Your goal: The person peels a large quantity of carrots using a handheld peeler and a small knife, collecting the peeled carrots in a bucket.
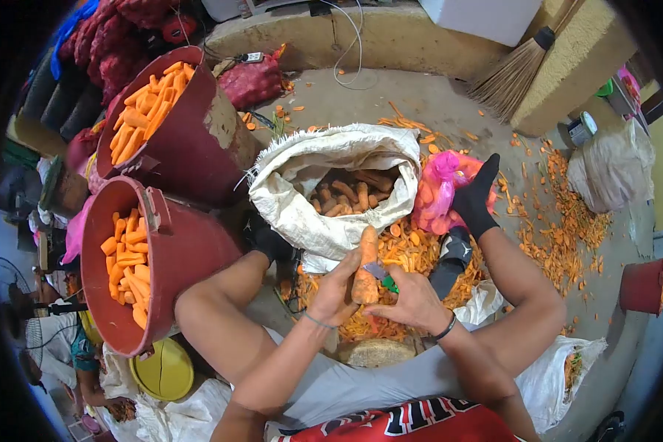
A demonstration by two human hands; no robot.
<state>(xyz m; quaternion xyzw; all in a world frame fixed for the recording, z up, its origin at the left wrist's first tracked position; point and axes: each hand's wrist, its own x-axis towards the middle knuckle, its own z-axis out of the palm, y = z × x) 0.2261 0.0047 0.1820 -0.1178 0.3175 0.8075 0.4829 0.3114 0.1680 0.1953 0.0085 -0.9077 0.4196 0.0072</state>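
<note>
Above my lap, my left hand [337,289] is closed around a carrot [366,283] held nearly upright, its skin rough and partly pared. My right hand [412,298] grips a small green-handled peeler [390,283], its grey blade against the carrot's side. The fingers hide much of the tool, and the right thumb is near the carrot's lower end. Just beyond my hands, a white woven sack [295,210] stands with its mouth spread, holding unpeeled carrots [361,193]. Orange peelings [420,258] lie heaped beneath my hands, between my legs.
Two red tubs [228,140] [191,250] of peeled carrots lean at my left. A pink bag [438,195] lies by my right foot. A broom [512,81] rests against a pillar; scraps litter the floor at right, near a red bucket [641,286]. Another person [59,346] is at far left.
</note>
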